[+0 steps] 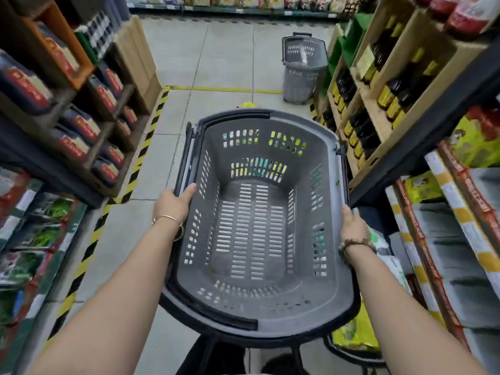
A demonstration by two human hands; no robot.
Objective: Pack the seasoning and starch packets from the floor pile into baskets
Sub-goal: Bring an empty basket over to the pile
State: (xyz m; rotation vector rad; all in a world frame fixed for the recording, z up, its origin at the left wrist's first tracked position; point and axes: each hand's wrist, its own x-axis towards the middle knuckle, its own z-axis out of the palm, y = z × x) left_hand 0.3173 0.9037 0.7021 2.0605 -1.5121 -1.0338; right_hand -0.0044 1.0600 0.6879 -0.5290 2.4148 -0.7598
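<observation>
Gripping grey basket (257, 226) rim: left hand (173, 204) left side, right hand (351, 226) right side.

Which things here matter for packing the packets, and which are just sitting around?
For the job: empty grey slotted plastic basket gripped at its rim by the left hand and right hand; second grey plastic basket standing ahead; yellow packets on the floor.
Just lying about: dark yellow-labelled bottles, right shelves; blue-and-red packs, left shelves.

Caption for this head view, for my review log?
Left hand and right hand grip the rim of an empty grey slotted plastic basket; a second grey basket stands ahead.
</observation>
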